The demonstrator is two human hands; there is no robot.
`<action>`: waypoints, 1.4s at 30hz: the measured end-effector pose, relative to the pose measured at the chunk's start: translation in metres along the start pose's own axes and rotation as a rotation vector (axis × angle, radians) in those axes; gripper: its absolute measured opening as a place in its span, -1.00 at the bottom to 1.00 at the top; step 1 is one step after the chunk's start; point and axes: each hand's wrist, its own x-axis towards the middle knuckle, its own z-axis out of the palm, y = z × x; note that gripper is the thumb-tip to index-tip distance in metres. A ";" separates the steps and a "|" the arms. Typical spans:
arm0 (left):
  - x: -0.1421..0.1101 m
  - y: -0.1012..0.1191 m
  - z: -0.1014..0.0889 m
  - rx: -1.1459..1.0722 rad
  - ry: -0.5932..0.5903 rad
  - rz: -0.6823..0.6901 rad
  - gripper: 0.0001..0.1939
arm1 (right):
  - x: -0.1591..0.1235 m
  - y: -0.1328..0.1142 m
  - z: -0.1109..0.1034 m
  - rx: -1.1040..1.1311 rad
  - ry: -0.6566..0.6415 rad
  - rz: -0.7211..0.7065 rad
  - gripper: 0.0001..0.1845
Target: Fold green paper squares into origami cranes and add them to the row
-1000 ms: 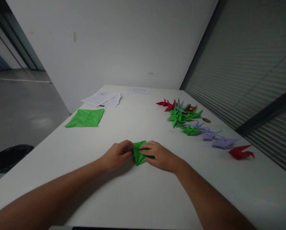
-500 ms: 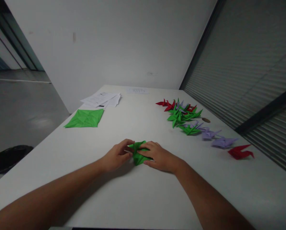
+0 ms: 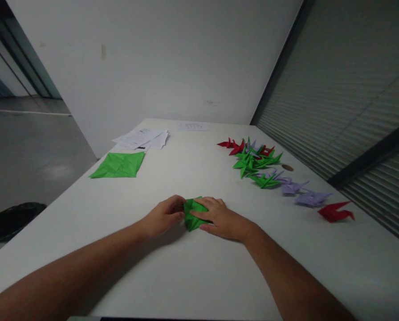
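Observation:
In the head view a small green sheet of origami paper (image 3: pixel 192 221), folded into a diamond-like shape, lies on the white table between my hands. At its left edge my left hand (image 3: pixel 164 216) is curled, with thumb and fingertips at the paper's side. My right hand (image 3: pixel 219 218) rests flat over its right part, fingers spread and pressing on it, so that part is hidden.
A larger creased green sheet (image 3: pixel 119 165) lies at the table's left edge, before some printed papers (image 3: pixel 142 137). Folded paper cranes in green, purple and red (image 3: pixel 335 213) line the right side. A brown disc (image 3: pixel 287 167) lies near them. A black-lined bin (image 3: pixel 14 220) stands on the floor at left.
The raised green flap at the paper's upper left now lies flatter. My left fingers have shifted slightly; my right hand has stayed nearly in place on the paper.

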 end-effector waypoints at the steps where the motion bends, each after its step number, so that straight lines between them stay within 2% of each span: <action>1: 0.001 -0.001 0.000 -0.024 0.002 -0.010 -0.74 | 0.000 0.000 0.000 0.000 -0.002 -0.002 -0.43; 7: 0.002 0.003 0.001 -0.213 -0.012 -0.146 -0.69 | -0.001 -0.001 0.001 0.009 -0.017 0.025 -0.33; 13: 0.001 0.007 0.004 -0.153 0.064 -0.041 -0.71 | -0.001 -0.003 0.000 0.010 -0.021 0.029 -0.38; 18: -0.004 0.008 0.004 0.027 -0.025 0.067 -0.74 | -0.001 -0.001 0.001 0.062 0.007 0.046 -0.35; 21: -0.008 0.012 0.004 0.303 -0.093 0.122 -0.63 | 0.000 0.002 0.004 0.099 0.031 0.057 -0.26; 24: -0.010 0.016 0.004 0.628 -0.136 0.282 -0.52 | -0.001 0.003 0.007 0.119 0.058 0.073 -0.19; 26: -0.009 0.017 0.003 0.767 -0.194 0.421 -0.48 | -0.001 0.004 0.008 0.138 0.085 0.076 -0.18; 28: -0.008 0.019 0.003 0.864 -0.248 0.493 -0.46 | -0.002 0.004 0.008 0.162 0.107 0.079 -0.19; 31: -0.008 0.021 0.001 0.993 -0.281 0.494 -0.48 | -0.001 0.004 0.008 0.187 0.120 0.083 -0.20; 34: -0.009 0.022 0.000 1.071 -0.307 0.487 -0.52 | -0.001 0.003 0.008 0.217 0.127 0.102 -0.12; 38: -0.011 0.021 0.000 1.115 -0.321 0.508 -0.56 | -0.002 0.002 0.007 0.262 0.136 0.139 0.04; 42: -0.011 0.020 0.000 1.109 -0.311 0.520 -0.58 | -0.002 0.003 0.008 0.274 0.166 0.119 0.07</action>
